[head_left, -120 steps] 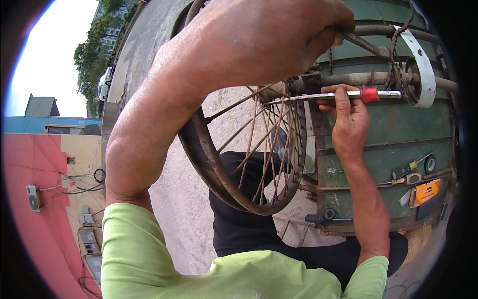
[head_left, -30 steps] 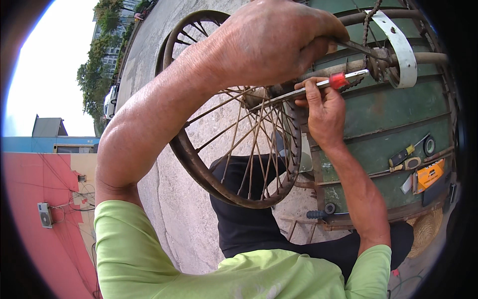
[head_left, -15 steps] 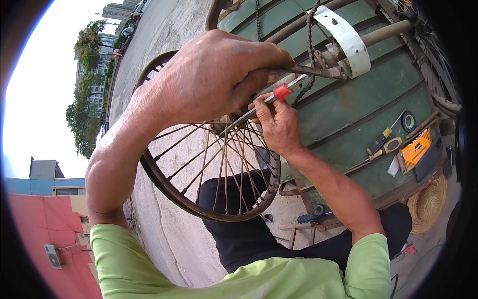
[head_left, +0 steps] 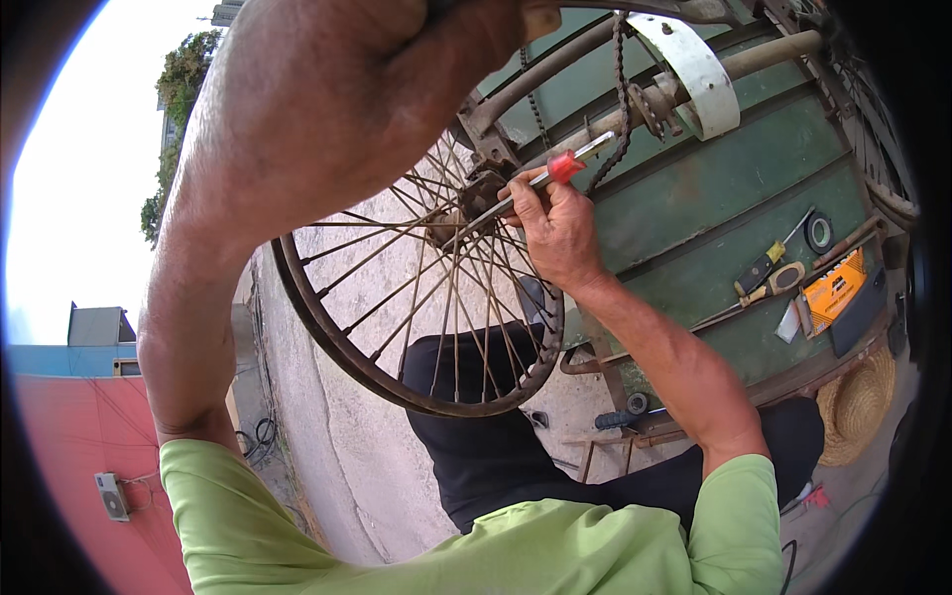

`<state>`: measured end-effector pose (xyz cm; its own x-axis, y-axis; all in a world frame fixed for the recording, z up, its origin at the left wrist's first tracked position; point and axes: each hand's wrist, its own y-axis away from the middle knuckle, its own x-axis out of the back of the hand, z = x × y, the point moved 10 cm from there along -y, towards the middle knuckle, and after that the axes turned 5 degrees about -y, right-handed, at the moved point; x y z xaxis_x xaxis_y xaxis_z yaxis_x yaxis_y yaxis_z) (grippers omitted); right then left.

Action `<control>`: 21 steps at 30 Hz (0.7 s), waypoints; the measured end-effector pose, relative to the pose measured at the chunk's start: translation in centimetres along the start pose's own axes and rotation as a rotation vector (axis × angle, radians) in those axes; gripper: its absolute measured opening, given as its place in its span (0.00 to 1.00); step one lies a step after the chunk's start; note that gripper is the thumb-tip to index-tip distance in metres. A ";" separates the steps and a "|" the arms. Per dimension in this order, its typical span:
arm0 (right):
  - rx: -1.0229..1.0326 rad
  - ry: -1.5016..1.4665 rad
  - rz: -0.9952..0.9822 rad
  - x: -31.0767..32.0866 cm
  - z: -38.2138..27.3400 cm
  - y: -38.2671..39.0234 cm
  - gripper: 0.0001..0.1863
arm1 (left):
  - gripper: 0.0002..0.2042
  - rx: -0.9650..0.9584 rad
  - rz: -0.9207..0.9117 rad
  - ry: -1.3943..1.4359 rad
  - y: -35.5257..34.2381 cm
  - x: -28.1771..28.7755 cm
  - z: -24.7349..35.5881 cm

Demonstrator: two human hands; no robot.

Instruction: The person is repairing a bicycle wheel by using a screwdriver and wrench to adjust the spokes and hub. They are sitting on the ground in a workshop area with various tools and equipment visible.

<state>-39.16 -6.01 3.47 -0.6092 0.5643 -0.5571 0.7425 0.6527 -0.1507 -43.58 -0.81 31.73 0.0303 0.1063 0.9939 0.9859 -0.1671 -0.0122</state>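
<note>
My left hand (head_left: pixel 387 79), large at the top, is closed on a flat metal bar (head_left: pixel 694 10) that reaches rightward over the axle tube. Below it, my right hand (head_left: pixel 555 223) grips a long steel tool with a red piece (head_left: pixel 563 167) on its shank, thumb along it; the lower end lies at the hub (head_left: pixel 446 226) of a rusty spoked wheel (head_left: pixel 357 382). The wheel has no tyre on its rim. Right of the hands hang a chain (head_left: pixel 623 109) and a curved white metal strip (head_left: pixel 704 89) around the axle.
The cart's green panel (head_left: pixel 714 228) carries screwdrivers (head_left: pixel 764 278), black tape (head_left: pixel 818 231), an orange box (head_left: pixel 833 297) and a dark-handled tool (head_left: pixel 615 420). A straw hat (head_left: pixel 853 407) lies at right. My legs (head_left: pixel 476 436) are below, pavement (head_left: pixel 327 466) beside them, a pink wall (head_left: pixel 69 456) at left.
My left hand and bar have swung up and away from the hub since half a second ago, uncovering it. My right hand holds the tool at nearly the same place, lower-left of earlier.
</note>
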 end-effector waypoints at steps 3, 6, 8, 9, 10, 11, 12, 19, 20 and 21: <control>0.062 -0.041 0.052 -0.9 -0.1 0.5 0.10 | 0.13 -0.070 -0.151 -0.010 0.2 -3.3 1.5; 0.076 0.039 0.044 -0.7 -0.5 0.4 0.10 | 0.13 -0.073 -0.218 0.009 0.4 -4.5 1.2; 0.069 0.049 0.043 -0.2 -0.6 0.5 0.10 | 0.12 -0.087 0.019 0.024 -0.7 -2.1 1.5; 0.074 0.042 0.042 -0.2 -0.7 0.5 0.10 | 0.12 -0.055 -0.033 0.028 -0.8 -2.3 1.5; 0.079 0.034 0.040 -0.3 -0.8 0.5 0.10 | 0.12 -0.023 -0.085 0.032 -1.0 -2.6 1.5; 0.090 0.027 0.045 -0.4 -0.8 0.5 0.10 | 0.13 0.063 -0.252 -0.027 -0.2 -4.2 1.0; 0.103 0.022 0.056 -0.2 -0.7 0.4 0.10 | 0.13 0.143 -0.417 -0.084 0.4 -5.9 0.3; 0.066 0.029 0.031 -0.2 -0.2 0.3 0.10 | 0.14 -0.055 -0.006 0.114 -0.2 -1.2 2.7; 0.082 0.039 0.032 -0.1 -0.4 0.3 0.09 | 0.14 -0.106 0.050 0.174 -0.4 -1.6 2.9; 0.156 0.086 0.025 -0.7 -1.4 0.5 0.09 | 0.14 -0.144 0.097 0.224 -0.1 -1.8 3.1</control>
<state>-38.73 -5.35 4.92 -0.6065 0.6248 -0.4917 0.7879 0.5552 -0.2663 -43.23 2.09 29.62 0.0707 -0.1336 0.9885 0.9461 -0.3051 -0.1089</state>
